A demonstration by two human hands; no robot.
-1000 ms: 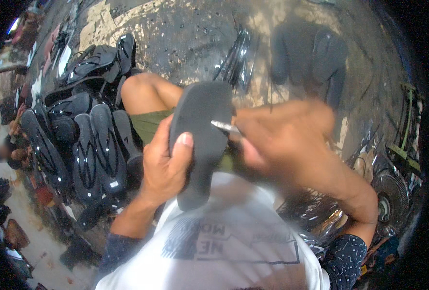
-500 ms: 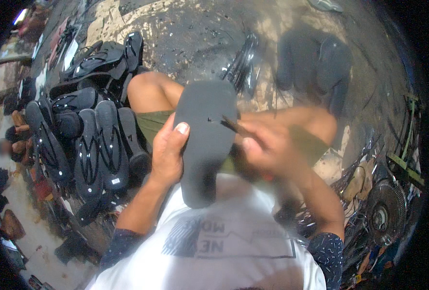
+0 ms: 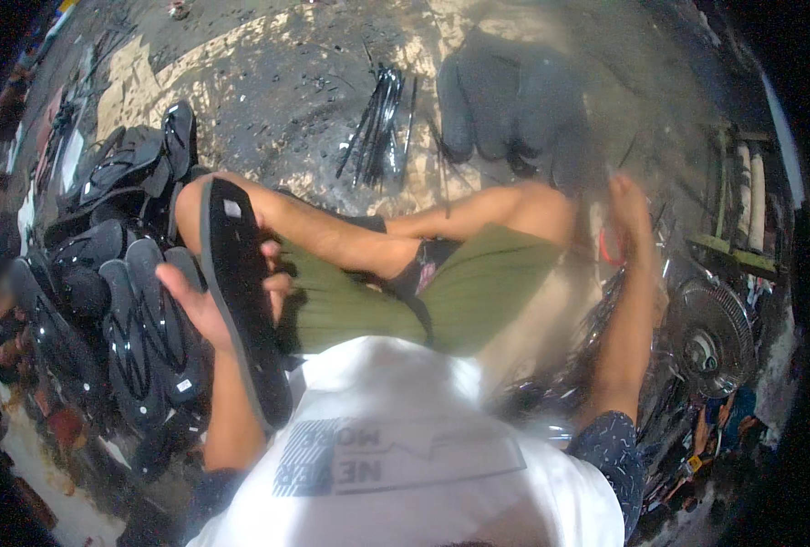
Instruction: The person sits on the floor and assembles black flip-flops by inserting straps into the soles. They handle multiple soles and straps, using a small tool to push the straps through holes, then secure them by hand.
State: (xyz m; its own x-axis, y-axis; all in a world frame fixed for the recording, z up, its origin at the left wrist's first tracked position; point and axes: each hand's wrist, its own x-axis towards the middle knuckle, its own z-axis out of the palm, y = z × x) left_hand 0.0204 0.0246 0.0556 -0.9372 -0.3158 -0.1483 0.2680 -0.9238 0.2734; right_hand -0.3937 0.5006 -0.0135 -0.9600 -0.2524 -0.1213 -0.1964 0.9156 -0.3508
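My left hand [image 3: 206,305] holds a black flip-flop sole [image 3: 233,273] tilted on edge over my left thigh. The thumb is on its left side, the fingertips on its right, and a small white label shows near its far end. My right hand [image 3: 631,214] is stretched out to the right with a red band at the wrist. It is nearest to a pile of dark soles [image 3: 505,96] on the ground. Motion smears its fingers, so whether it holds anything does not show.
Finished black flip-flops [image 3: 145,319] are heaped at my left. A bundle of shiny black straps [image 3: 382,123] lies on the ground ahead. A round fan [image 3: 710,333] sits at the right, by a greenish metal frame [image 3: 733,251]. My crossed legs [image 3: 350,237] fill the middle.
My left hand has moved left and turned the sole on edge. My right hand has left the sole and swung out right; the dark pointed tool it held no longer shows.
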